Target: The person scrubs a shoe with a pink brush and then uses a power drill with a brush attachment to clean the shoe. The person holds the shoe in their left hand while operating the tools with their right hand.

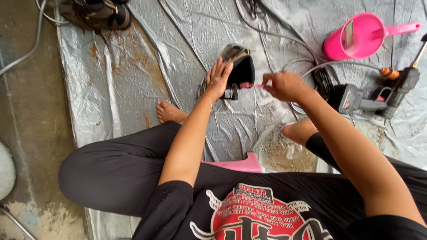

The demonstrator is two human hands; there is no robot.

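One view only: head camera, worn by a seated person and aimed steeply down and forward over the lap. The lower edge is filled at close range by the shirt [262,218] and the bent legs [115,169]. Both forearms are seen from behind, reaching away from the lens; the left hand [218,80] and right hand [284,86] are framed near the centre, at arm's length. The grey tarp [133,66] on the floor is taken in across the middle and upper frame. The far edge is marked by a boot [95,13] top left, a pink jug [358,38] top right, and a drill [373,95] at the right. Bare floor [26,111] is shown along the left side. No second view is provided, so no overlap is recorded.
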